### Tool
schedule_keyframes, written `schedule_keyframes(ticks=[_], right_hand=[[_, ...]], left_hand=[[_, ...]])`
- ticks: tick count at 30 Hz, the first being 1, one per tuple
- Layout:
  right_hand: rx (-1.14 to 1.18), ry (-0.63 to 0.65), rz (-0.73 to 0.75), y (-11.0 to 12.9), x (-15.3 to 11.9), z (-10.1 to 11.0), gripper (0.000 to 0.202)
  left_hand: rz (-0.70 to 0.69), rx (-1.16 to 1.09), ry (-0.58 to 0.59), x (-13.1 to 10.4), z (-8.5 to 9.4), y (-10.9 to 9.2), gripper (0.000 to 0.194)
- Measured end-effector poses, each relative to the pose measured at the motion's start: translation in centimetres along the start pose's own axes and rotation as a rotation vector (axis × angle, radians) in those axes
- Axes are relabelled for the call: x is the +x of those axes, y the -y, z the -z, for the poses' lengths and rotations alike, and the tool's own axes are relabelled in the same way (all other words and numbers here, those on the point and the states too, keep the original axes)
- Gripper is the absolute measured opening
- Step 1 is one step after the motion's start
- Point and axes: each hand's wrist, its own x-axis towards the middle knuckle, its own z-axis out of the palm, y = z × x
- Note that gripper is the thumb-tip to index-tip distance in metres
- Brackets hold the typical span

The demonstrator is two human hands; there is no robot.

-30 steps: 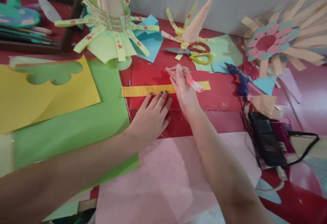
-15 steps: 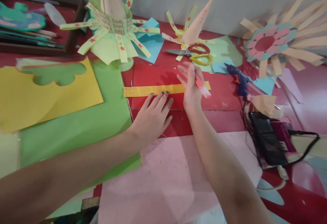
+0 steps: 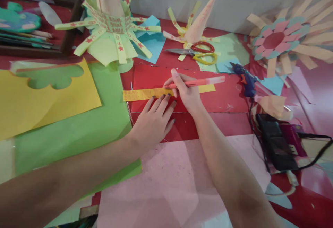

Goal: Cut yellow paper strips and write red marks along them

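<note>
A narrow yellow paper strip (image 3: 140, 95) with small reddish marks along its left part lies across a red sheet (image 3: 223, 99). My left hand (image 3: 152, 119) rests flat, fingers spread, with its fingertips on the lower edge of the strip. Between the fingers of my right hand (image 3: 188, 94) is a pink-orange marker pen (image 3: 200, 82), its pale end pointing right. The tip of the marker is at the strip, above my left fingertips; whether it touches the paper I cannot tell. My right hand covers part of the strip.
Scissors (image 3: 203, 53) with red and yellow handles lie behind the strip. Paper crafts (image 3: 114, 23) stand along the wall. A blue glue gun (image 3: 246, 79) and a black phone-like device (image 3: 275, 143) with cables are at right. Yellow (image 3: 52, 106) and green sheets (image 3: 78, 138) lie left.
My right hand has turned and come down toward the strip, bringing the marker from a downward slant to nearly level, with its tip at the strip. My left hand stays put on the strip.
</note>
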Motion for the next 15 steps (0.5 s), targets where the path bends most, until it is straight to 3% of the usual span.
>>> schedule_keyframes(ticks=[6,15], right_hand=[[0.042,-0.176,-0.036,-0.33,0.38,-0.28,0.033],[-0.099,-0.192,0.013,-0.35,0.10,-0.05,0.037]], left_hand=[[0.005,-0.002,0.023,0.17,-0.01,0.03,0.044],[0.008,-0.018,0.041,0.17,0.04,0.07,0.045]])
